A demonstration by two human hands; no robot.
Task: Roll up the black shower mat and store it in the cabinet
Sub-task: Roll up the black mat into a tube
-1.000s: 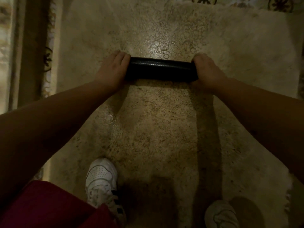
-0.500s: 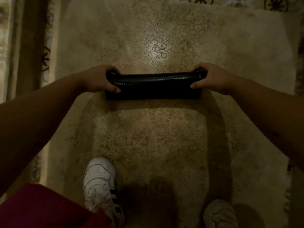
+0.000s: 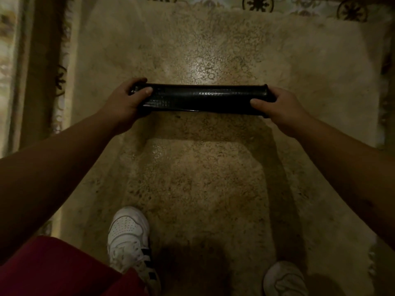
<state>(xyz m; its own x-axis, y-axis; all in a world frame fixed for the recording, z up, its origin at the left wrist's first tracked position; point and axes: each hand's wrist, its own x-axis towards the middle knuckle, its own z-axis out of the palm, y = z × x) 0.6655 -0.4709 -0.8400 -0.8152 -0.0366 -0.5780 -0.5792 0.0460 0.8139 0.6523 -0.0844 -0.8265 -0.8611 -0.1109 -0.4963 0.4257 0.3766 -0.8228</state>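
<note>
A black shower mat (image 3: 203,99), rolled into a tight tube, lies level across the upper middle of the frame, running left to right. Its glossy, finely textured surface catches a strip of light along the top. A loose edge trails along its lower side, and both ends are gripped.

- A single view, from the person's head, looks steeply down at the floor (image 3: 203,189) just ahead.
- It sits close above both outstretched forearms, which enter from the lower left and lower right.
- The white shoe (image 3: 128,238) at the bottom edge marks the wearer's own standing spot.
- No second view overlaps it.
</note>
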